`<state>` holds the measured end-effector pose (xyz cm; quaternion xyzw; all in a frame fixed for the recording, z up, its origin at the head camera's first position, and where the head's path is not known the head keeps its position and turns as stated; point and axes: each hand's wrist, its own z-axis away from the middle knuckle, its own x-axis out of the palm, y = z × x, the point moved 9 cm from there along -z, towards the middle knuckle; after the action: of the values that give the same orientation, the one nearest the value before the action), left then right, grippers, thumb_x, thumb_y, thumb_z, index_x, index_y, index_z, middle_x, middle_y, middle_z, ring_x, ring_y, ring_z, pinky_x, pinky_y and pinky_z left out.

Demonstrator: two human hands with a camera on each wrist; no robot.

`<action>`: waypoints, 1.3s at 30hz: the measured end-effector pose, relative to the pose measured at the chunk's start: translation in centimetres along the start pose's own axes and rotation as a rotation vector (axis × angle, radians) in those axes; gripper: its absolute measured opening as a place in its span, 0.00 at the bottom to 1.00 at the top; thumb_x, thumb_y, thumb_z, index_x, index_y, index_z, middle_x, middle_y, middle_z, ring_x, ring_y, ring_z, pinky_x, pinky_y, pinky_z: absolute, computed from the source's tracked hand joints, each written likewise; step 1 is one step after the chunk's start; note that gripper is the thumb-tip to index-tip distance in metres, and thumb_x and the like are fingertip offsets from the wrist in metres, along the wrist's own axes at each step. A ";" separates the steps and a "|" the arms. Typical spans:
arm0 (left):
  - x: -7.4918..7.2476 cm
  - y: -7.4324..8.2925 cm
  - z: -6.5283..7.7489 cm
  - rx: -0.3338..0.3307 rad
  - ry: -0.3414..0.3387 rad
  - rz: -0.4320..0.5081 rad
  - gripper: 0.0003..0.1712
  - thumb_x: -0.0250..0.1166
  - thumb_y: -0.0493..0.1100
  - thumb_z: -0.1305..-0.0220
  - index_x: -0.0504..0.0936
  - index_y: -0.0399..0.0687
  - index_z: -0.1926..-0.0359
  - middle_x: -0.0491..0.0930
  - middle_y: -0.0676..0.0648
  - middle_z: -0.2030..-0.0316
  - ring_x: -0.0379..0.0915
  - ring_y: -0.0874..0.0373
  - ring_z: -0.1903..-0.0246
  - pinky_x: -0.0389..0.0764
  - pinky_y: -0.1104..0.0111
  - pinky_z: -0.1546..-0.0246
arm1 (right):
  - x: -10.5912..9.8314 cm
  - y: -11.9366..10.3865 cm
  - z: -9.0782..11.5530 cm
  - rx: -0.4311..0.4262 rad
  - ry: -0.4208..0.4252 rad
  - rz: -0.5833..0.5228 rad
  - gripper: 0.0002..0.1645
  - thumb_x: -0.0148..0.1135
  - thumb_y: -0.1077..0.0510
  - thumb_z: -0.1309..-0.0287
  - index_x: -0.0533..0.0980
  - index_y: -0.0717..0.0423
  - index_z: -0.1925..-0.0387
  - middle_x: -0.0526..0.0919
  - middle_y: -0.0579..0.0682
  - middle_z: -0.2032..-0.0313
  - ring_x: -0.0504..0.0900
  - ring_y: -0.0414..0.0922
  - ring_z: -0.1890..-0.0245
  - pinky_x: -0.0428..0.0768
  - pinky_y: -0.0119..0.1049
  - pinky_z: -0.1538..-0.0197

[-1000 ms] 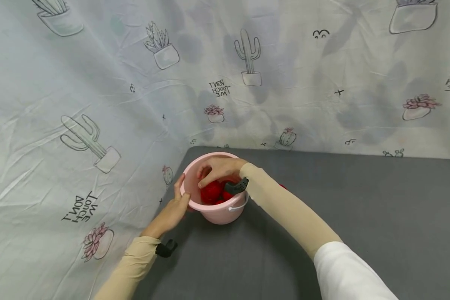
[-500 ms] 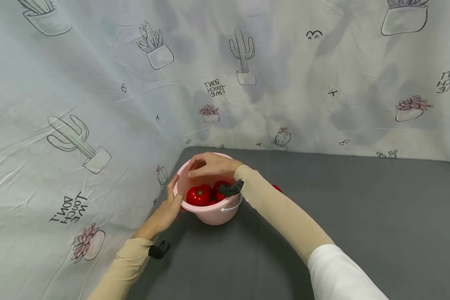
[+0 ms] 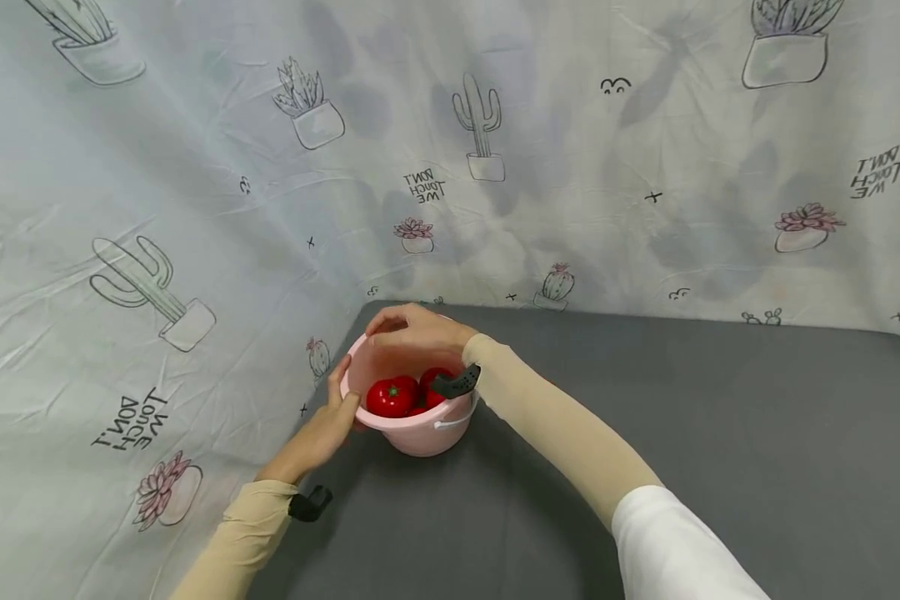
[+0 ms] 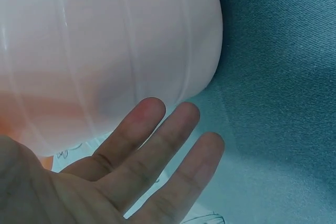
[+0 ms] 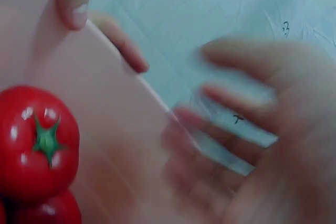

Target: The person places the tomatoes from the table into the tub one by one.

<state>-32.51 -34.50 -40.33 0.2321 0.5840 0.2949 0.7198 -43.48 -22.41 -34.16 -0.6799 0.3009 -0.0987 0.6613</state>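
Note:
A pink bucket [image 3: 424, 435] stands on the grey table and holds several red tomatoes [image 3: 392, 397], one showing its green star-shaped stem. At the bucket's left side my left hand [image 3: 328, 427] grips the rim, thumb over the inside. In the left wrist view, fingers [image 4: 178, 140] of that hand extend along the bucket's ribbed outer wall [image 4: 105, 35]. Over the far rim is my right hand [image 3: 417, 327], its fingers loosely bent with nothing between them. The right wrist view shows this right hand [image 5: 273, 129] blurred beside the rim, apart from the stemmed tomato [image 5: 39, 142].
A white cloth printed with cacti [image 3: 480, 125] hangs behind and to the left of the table, close to the bucket. The grey tabletop [image 3: 720, 433] stretches off to the right. A white handle [image 3: 450, 424] hangs at the bucket's front right.
My right hand has let go of a tomato in the bucket and risen toward the far rim. My left hand keeps its grip. A red thing beyond the right forearm is now out of sight.

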 end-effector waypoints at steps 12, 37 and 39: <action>-1.3 -0.7 0.5 0.008 0.025 0.010 0.35 0.33 0.55 0.27 0.24 0.77 0.29 0.81 0.37 0.59 0.77 0.48 0.57 0.77 0.59 0.61 | -10.5 -10.9 7.9 -0.316 0.254 -0.005 0.18 0.55 0.51 0.34 0.75 0.51 0.46 0.81 0.53 0.48 0.78 0.49 0.45 0.73 0.46 0.40; -0.6 0.5 0.3 0.031 -0.041 -0.066 0.36 0.35 0.56 0.27 0.23 0.74 0.29 0.83 0.40 0.65 0.79 0.53 0.67 0.74 0.63 0.70 | -13.6 6.8 21.4 -0.092 0.721 0.015 0.26 0.52 0.47 0.32 0.68 0.47 0.35 0.73 0.49 0.37 0.69 0.45 0.35 0.65 0.42 0.33; -0.7 0.4 0.2 0.028 -0.036 -0.063 0.36 0.35 0.55 0.27 0.24 0.75 0.29 0.83 0.38 0.65 0.80 0.51 0.67 0.74 0.63 0.70 | -13.1 8.7 21.4 -0.102 0.733 -0.006 0.26 0.52 0.45 0.32 0.68 0.46 0.36 0.73 0.49 0.37 0.70 0.45 0.35 0.67 0.38 0.34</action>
<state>-32.44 -34.65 -39.53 0.2290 0.5819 0.2597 0.7359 -44.96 3.14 -41.28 -0.6325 0.5203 -0.3227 0.4744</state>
